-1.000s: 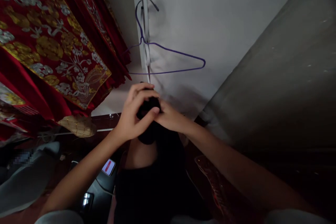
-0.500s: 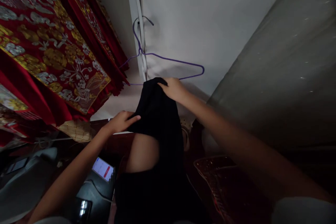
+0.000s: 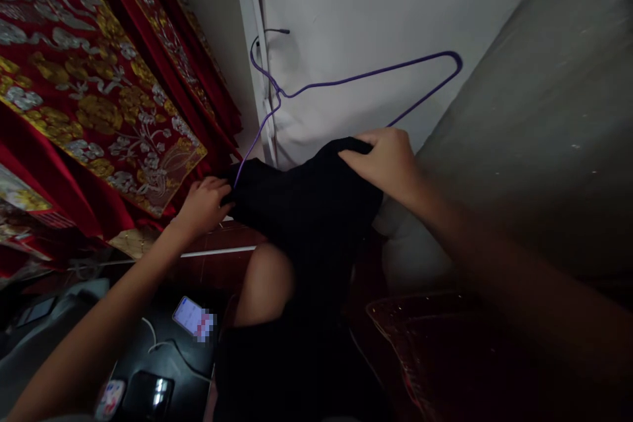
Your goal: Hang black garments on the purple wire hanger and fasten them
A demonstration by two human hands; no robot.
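Note:
A black garment [image 3: 301, 204] stretches between my two hands; its exact kind does not show. My left hand [image 3: 205, 201] grips its left upper edge. My right hand [image 3: 388, 161] pinches its upper right edge between thumb and fingers. Above the cloth, a purple hanger [image 3: 366, 72] hangs tilted by its hook at a narrow white strip on the wall, its right end raised. The hanger's left shoulder slants down to the cloth beside my left hand, and its lower bar runs behind my right hand. The rest of the bar is hidden by the garment.
Red curtains [image 3: 123, 79] with gold and silver flowers hang at the left. On a dark tabletop [image 3: 173, 369] at lower left lie a lit phone [image 3: 190, 316], a dark phone [image 3: 148, 395] and a cable. A grey sheet [image 3: 519, 145] covers the right side. A dark red cushion [image 3: 445, 349] lies below it.
My hands have moved apart, spreading the garment's upper edge wide. The hanger has swung, its right end rising and its left side dipping to the cloth by my left hand.

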